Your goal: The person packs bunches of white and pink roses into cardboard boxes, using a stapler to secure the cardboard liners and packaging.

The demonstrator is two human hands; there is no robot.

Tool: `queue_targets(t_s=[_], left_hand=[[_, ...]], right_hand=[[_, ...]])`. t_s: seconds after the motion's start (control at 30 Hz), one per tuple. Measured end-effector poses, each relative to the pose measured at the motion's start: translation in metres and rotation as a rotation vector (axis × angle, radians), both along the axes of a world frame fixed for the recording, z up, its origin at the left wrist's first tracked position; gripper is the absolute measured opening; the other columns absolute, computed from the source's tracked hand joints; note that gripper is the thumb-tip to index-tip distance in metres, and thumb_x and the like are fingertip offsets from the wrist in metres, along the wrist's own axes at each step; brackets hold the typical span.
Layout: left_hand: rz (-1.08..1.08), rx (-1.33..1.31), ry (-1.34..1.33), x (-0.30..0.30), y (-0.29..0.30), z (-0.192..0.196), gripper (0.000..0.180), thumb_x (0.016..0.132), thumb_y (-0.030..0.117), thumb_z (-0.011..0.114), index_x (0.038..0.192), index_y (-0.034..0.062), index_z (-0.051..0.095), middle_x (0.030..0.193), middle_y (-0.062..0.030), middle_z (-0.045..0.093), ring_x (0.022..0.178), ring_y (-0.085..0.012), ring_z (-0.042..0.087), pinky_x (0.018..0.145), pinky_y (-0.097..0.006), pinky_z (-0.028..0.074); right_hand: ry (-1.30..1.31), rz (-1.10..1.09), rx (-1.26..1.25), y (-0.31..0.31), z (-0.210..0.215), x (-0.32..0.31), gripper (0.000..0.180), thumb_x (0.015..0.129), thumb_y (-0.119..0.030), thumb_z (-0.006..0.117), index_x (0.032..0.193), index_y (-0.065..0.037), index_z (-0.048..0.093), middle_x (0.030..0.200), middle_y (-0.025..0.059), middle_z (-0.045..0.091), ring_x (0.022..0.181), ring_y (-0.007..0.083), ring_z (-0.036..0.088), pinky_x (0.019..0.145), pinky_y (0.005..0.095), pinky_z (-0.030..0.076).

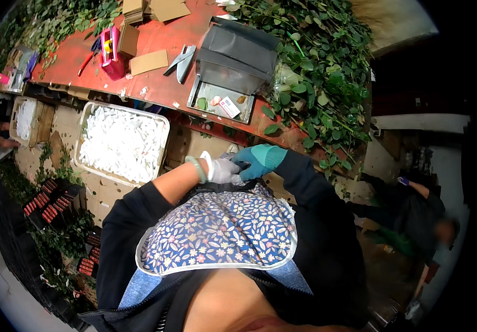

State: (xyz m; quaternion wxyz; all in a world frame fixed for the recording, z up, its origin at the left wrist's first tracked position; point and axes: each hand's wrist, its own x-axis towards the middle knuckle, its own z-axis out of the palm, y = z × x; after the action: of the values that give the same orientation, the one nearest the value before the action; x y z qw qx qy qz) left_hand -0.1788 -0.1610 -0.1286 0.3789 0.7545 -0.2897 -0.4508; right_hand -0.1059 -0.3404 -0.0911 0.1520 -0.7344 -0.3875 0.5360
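My left hand (223, 169), in a whitish glove with a pale green bangle at the wrist, meets my right hand (256, 161) in front of my waist. A teal knitted glove covers the right one. Both hands are closed, their fingers pressed together around something small and dark that I cannot make out. Just below them runs a black waistband over a blue flowered apron (222, 229). Beyond the hands is the near edge of a red table (155, 88).
Left of me stands a bin (78, 138) heaped with small white pieces. The table holds a grey metal box (233, 61), a stapler (182, 63), a pink tape dispenser (111, 55), cardboard pieces (150, 62) and piled leafy stems (327, 77). Another person (415, 210) is at right.
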Motion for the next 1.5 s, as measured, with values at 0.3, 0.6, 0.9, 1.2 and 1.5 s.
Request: queue_targets(t_s=[0.3, 0.6, 0.9, 1.2, 1.5], left_hand=[[-0.047, -0.248, -0.426, 0.007, -0.037, -0.083, 0.040, 0.089, 0.022, 0.048, 0.125, 0.0091, 0.058, 0.127, -0.0152, 0.058, 0.118, -0.0302, 0.052, 0.103, -0.040, 0.036], [-0.181, -0.187, -0.078, 0.033, 0.029, 0.024, 0.040, 0.093, 0.025, 0.045, 0.120, 0.0016, 0.062, 0.124, -0.0191, 0.060, 0.114, -0.0338, 0.055, 0.100, -0.039, 0.041], [1.053, 0.522, -0.441, 0.031, 0.209, 0.015, 0.027, 0.084, 0.025, 0.068, 0.104, 0.0069, 0.067, 0.084, -0.0163, 0.069, 0.078, -0.0283, 0.066, 0.072, -0.038, 0.052], [1.881, 0.183, -0.602, 0.122, 0.415, -0.017, 0.031, 0.083, 0.026, 0.072, 0.095, -0.0025, 0.069, 0.083, -0.0091, 0.070, 0.072, -0.0140, 0.062, 0.068, -0.030, 0.050], [1.785, -0.365, 0.150, 0.152, 0.415, 0.026, 0.018, 0.083, 0.011, 0.073, 0.092, -0.0033, 0.068, 0.087, -0.0106, 0.070, 0.074, -0.0172, 0.066, 0.070, -0.033, 0.053]], right_hand=[[-0.026, -0.274, 0.415, -0.019, 0.033, -0.003, 0.047, 0.087, -0.023, 0.062, 0.130, -0.006, 0.055, 0.123, 0.0137, 0.059, 0.106, 0.0239, 0.060, 0.089, 0.0363, 0.048], [0.056, -0.622, 0.499, -0.010, 0.095, 0.000, 0.036, 0.092, -0.017, 0.059, 0.124, -0.002, 0.058, 0.119, 0.0128, 0.063, 0.107, 0.0193, 0.060, 0.094, 0.0331, 0.047], [0.253, -0.655, 0.546, 0.005, 0.056, 0.049, 0.036, 0.092, -0.015, 0.058, 0.125, 0.000, 0.057, 0.121, 0.0100, 0.062, 0.111, 0.0175, 0.057, 0.097, 0.0328, 0.044], [0.236, -0.466, 0.556, 0.083, 0.071, 0.086, 0.028, 0.089, -0.011, 0.060, 0.114, 0.002, 0.061, 0.092, 0.0080, 0.066, 0.081, 0.0115, 0.061, 0.073, 0.0262, 0.050], [0.260, -0.541, 0.463, 0.151, 0.073, 0.062, 0.034, 0.089, -0.014, 0.062, 0.120, 0.002, 0.059, 0.097, 0.0103, 0.068, 0.085, 0.0121, 0.064, 0.074, 0.0270, 0.051]])
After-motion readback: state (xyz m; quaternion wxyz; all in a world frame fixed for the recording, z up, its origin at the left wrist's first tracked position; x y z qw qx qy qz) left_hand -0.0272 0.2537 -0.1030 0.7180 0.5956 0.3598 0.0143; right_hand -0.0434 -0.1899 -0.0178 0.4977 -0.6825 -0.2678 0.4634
